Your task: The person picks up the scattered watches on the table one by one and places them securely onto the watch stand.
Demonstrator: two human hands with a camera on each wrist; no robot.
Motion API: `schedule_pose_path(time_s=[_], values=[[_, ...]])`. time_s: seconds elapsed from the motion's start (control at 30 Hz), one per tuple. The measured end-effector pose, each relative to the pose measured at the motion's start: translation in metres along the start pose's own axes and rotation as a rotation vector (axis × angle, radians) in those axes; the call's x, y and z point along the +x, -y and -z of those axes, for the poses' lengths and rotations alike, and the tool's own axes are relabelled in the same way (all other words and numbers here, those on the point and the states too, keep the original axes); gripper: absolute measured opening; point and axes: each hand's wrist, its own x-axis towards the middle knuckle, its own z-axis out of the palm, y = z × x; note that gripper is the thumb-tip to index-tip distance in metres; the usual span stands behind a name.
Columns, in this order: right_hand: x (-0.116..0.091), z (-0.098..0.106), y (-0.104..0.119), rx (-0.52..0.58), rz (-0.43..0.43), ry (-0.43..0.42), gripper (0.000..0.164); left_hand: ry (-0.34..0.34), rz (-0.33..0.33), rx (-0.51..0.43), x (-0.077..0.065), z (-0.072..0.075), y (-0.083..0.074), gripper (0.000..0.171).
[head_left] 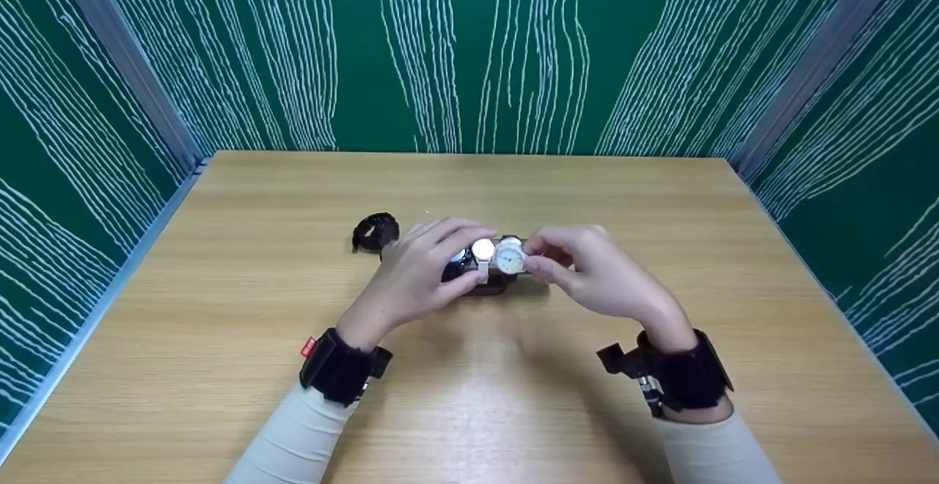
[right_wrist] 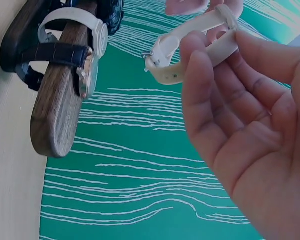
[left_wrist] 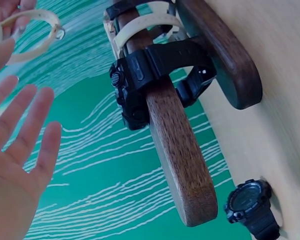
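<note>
Thumb and fingers of my right hand (head_left: 590,271) pinch a white wristwatch (head_left: 509,257), its pale dial facing up in the head view. In the right wrist view its strap is looped. My left hand (head_left: 422,268) hovers on the near side of the wooden watch stand (left_wrist: 175,150), fingers spread and apart from the stand in the left wrist view. The stand carries a black sports watch (left_wrist: 135,75), another white watch (right_wrist: 100,37) and a dark-strapped watch (right_wrist: 87,70). The held watch hangs in front of the stand.
A second black watch (head_left: 375,232) lies on the wooden table (head_left: 469,367), left of the stand. Green walls (head_left: 469,51) with white lines enclose the table at the back and sides. Both wrists wear black bands (head_left: 341,367).
</note>
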Motion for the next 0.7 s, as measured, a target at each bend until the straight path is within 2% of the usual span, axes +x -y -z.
schedule_pose_path(time_s=[0.23, 0.53, 0.7], values=[[-0.0002, -0.0032, -0.0013, 0.069, 0.017, 0.054, 0.005, -0.014, -0.063, -0.028, -0.0001, 0.0014, -0.0031, 0.042], [0.0004, -0.0071, -0.005, 0.116, 0.006, 0.065, 0.005, -0.016, -0.079, -0.102, 0.0001, 0.0005, -0.003, 0.028], [0.0003, -0.0076, -0.0042, 0.139, 0.017, 0.059, 0.008, 0.016, -0.061, -0.187, -0.0004, 0.0002, -0.0034, 0.027]])
